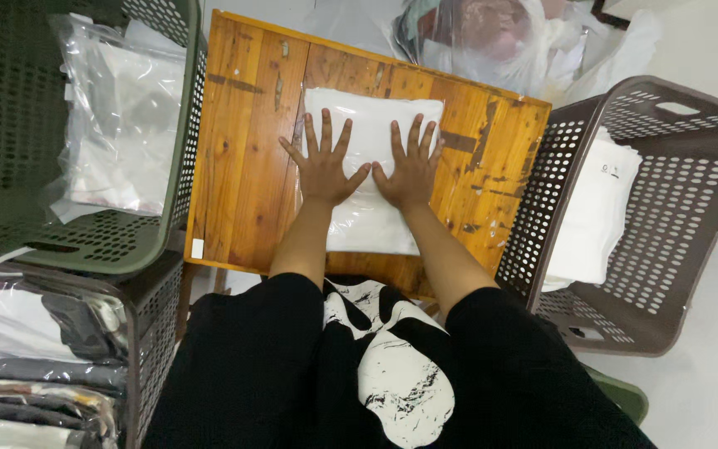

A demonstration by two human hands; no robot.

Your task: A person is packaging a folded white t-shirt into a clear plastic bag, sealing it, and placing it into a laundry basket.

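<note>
I have both hands flat on the clear bag with the folded white garment (371, 166), which lies in the middle of the wooden bench (243, 158): my left hand (323, 166) and right hand (410, 170) sit side by side on it, fingers spread wide, thumbs nearly touching, palms pressing down and gripping nothing. To press well, I judge the weight should stay even across both palms and move outward from the bag's centre, so trapped air leaves through the open end and the fold inside does not shift. Left of the bench, a green perforated basket (159, 224) holds more clear bags with white cloth. Right of the bench, a brown perforated basket (691, 216) holds a folded white piece with a small dark tag near its top edge. At the bench's near left corner sits a small white sticker (198, 248). Beyond the bench's far edge lie crumpled clear plastic bags (492, 41).
</note>
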